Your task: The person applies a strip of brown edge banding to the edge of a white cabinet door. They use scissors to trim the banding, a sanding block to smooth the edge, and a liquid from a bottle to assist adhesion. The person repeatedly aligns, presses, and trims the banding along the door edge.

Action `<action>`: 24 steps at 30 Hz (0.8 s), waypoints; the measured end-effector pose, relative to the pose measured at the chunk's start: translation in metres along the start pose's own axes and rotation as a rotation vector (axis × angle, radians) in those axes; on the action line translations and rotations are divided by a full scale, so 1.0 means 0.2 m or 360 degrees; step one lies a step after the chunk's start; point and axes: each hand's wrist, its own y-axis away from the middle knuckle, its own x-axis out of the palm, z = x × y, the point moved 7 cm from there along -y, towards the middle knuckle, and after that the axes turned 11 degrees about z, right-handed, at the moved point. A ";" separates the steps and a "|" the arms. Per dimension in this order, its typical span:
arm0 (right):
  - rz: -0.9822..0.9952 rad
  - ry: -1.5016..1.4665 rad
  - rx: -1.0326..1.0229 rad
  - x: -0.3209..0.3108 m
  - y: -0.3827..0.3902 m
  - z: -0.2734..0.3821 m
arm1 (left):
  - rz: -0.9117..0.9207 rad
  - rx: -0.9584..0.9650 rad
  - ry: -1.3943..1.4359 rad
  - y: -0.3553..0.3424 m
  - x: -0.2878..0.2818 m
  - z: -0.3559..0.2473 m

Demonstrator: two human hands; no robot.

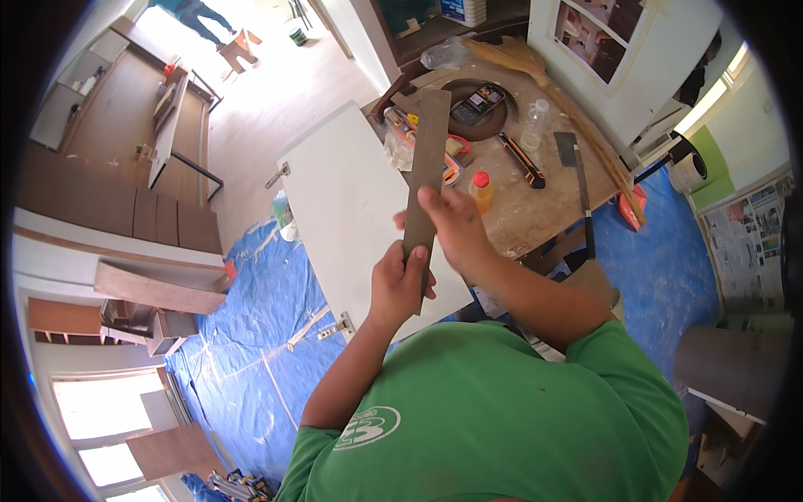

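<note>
A long, flat, grey-brown strip (pixel 431 138) stands out in front of my chest, over the white door panel (pixel 347 205). My left hand (pixel 395 284) is closed round its near end, with the thumb on top. Farther up, my right hand (pixel 458 226) grips the strip's edge, thumb on the upper face and most fingers hidden beneath. Two metal hinges (pixel 336 326) are fixed along the panel's left edge. Right of the strip, a small red-capped bottle of amber liquid (pixel 481 199) and an orange-and-black utility knife (pixel 522 161) rest on the worktable (pixel 510 222).
The table also bears a phone (pixel 478 104) on a dark coil (pixel 481 130), a clear bottle (pixel 535 125), a flat black-bladed tool (pixel 567 149) and a straw broom (pixel 510 58). Blue sheeting (pixel 268 309) covers the floor. Far off, a person (pixel 196 15) stands near a small stool (pixel 240 52).
</note>
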 end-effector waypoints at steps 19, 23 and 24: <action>-0.0078 -0.0194 -0.0188 -0.18 -0.14 0.28 | 0.0294 -0.0043 0.0158 0.04 0.00 0.06; -0.0064 -0.0202 -0.0142 -0.15 -0.14 0.26 | 0.0242 0.0059 0.0179 0.05 0.00 0.06; -0.0065 -0.0211 -0.0116 -0.13 -0.13 0.25 | 0.0226 0.0075 0.0189 0.05 0.00 0.06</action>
